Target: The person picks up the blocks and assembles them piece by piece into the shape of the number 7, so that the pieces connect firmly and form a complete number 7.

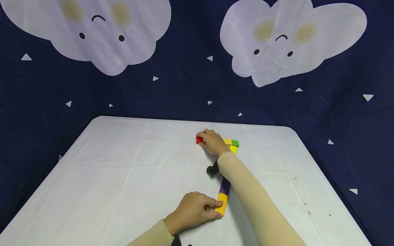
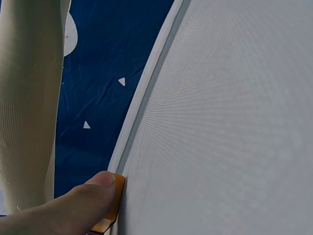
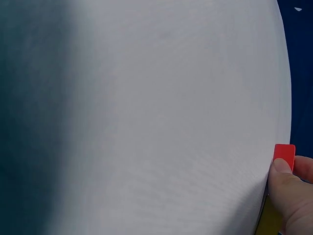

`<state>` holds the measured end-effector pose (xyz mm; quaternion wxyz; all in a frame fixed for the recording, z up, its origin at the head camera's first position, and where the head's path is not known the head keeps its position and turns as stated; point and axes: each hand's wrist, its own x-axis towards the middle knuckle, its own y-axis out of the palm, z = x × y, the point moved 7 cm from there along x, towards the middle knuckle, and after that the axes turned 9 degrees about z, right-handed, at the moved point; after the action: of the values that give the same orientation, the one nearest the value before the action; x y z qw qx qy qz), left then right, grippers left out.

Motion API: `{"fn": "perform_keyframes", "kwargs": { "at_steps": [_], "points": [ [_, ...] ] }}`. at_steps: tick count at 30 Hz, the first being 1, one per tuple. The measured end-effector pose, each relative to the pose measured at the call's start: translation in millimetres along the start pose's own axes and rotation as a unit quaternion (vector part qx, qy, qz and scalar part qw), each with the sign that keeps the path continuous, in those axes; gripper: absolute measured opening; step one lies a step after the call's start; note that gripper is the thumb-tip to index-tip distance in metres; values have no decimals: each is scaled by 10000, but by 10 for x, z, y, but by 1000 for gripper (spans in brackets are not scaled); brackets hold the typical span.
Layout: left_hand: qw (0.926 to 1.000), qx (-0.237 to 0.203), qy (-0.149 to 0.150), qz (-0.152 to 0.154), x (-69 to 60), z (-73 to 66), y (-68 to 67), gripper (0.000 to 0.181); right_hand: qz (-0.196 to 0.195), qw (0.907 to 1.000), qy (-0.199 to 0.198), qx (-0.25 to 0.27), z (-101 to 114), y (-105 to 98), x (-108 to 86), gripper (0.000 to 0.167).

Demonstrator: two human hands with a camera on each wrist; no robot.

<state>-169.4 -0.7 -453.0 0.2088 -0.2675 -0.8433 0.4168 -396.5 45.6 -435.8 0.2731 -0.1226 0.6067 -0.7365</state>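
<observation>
In the head view my right hand (image 1: 213,142) pinches a small red block (image 1: 199,140) between thumb and fingers, at the far side of the white table. The right wrist view shows the same red block (image 3: 284,154) with the thumb against it. My left hand (image 1: 194,209) holds an orange block (image 1: 221,205) at the near end of a line of blocks, thumb and a finger on it. A purple block (image 1: 225,186) adjoins the orange one. Farther up are a yellow block (image 1: 233,149) and a green block (image 1: 235,143). The right forearm hides the line's middle.
The white table (image 1: 147,164) has rounded far corners. Behind it hangs a dark blue cloth (image 1: 184,92) with clouds and small white triangles. A black wrist camera part (image 1: 212,169) juts out beside the right sleeve. Small dark specks mark the table's right side.
</observation>
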Motion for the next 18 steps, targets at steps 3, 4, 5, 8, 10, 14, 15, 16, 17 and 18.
{"fn": "perform_keyframes", "kwargs": {
  "at_steps": [3,4,5,8,10,14,15,16,17,18],
  "points": [
    [10000,-39,-19,38,2,-5,-5,31,9,10000,41,-1,-11,-4,-6,38],
    [10000,-48,-26,48,1,-6,-6,31,0,10000,45,1,-11,-7,-12,38],
    [10000,-45,-31,54,1,-8,-7,31,4,10000,59,8,-11,-10,-18,38],
    [10000,-38,-34,61,-2,-15,-11,30,-3,10000,97,10,-12,-25,-39,39],
    [10000,-19,-38,65,-2,-19,-13,30,3,9999,126,14,-16,-30,-47,39],
    [9999,-36,-71,104,-1,-22,-14,31,17,9998,194,28,-38,-28,-50,40],
    [9999,-44,-78,114,0,-23,-14,31,18,9998,213,45,-45,-27,-50,40],
    [9999,-53,-84,122,0,-23,-15,30,9,9997,225,52,-51,-27,-51,40],
    [9999,-45,-83,125,0,-25,-16,30,-1,9997,237,55,-58,-26,-51,41],
    [9999,-41,-82,125,-1,-26,-18,30,-16,9997,248,39,-65,-26,-50,41]
  ]
}}
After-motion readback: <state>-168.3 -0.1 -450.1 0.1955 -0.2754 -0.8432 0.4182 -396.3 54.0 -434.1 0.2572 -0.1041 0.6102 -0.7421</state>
